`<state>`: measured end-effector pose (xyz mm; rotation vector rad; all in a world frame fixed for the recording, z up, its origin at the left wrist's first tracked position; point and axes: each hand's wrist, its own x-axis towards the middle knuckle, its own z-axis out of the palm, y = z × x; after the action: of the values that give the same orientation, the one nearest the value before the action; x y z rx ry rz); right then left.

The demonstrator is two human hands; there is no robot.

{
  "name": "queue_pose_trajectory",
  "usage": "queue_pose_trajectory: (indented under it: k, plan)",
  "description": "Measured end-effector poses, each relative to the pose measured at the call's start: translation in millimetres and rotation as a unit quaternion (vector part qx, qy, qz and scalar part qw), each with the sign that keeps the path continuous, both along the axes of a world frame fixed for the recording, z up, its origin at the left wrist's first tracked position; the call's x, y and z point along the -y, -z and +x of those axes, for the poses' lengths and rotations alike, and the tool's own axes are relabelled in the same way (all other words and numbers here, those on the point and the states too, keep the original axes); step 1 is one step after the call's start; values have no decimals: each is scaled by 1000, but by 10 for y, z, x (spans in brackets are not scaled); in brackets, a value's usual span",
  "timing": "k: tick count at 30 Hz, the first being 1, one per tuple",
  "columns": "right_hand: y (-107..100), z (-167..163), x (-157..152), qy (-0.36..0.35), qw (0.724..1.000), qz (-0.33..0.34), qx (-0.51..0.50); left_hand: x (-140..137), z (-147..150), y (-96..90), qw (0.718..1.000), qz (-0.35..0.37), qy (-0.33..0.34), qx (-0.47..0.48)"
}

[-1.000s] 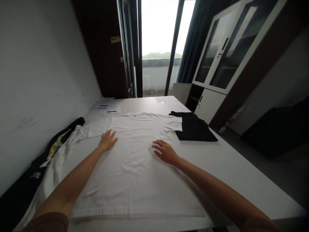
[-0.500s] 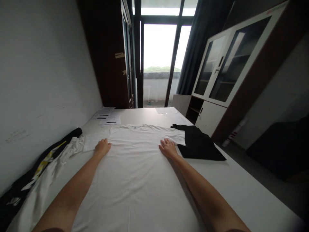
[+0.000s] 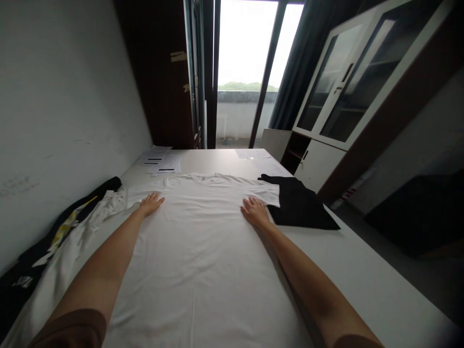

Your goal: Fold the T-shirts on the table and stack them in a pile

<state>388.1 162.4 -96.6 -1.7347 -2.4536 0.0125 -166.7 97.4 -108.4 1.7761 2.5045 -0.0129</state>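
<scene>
The person's left arm (image 3: 108, 263) and right arm (image 3: 304, 275) stretched forward, slanting inward from the lower corners. The left hand (image 3: 151, 205) and right hand (image 3: 255, 212) lay well apart, palms down, backs showing, fingers extended and slightly spread.

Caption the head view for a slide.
Left hand and right hand on a white shirt spread across a table, black cloth alongside.

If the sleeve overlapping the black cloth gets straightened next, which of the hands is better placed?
Likely the right hand: it rests on the white shirt, close beside that sleeve and the black cloth. The left hand lies at the shirt's opposite side, with the shirt's width between.
</scene>
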Motion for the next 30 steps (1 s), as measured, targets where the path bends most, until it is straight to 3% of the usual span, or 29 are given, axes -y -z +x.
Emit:
queue_pose_trajectory:
  k: [6, 10, 14, 21, 26, 30]
  plan:
    - [-79, -4, -10, 1, 1000, 17, 3, 44, 53, 11, 997, 78, -2, -29]
    - [-201, -63, -174, 29, 999, 35, -12, 32, -115, 14, 989, 129, -57, -33]
    - [-205, -57, -483, 24, 999, 41, 1, 78, -516, 25, 991, 95, -96, -9]
    - [43, 75, -773, 18, 1000, 11, 9, 261, -1155, -46, 987, 54, -149, -19]
    - [79, 80, -762, 17, 1000, 14, 5, 99, -1225, -117, 980, 36, -189, -55]
    - [74, 82, -749, 13, 1000, 27, 2, -58, -1179, -169, 987, 26, -157, -28]
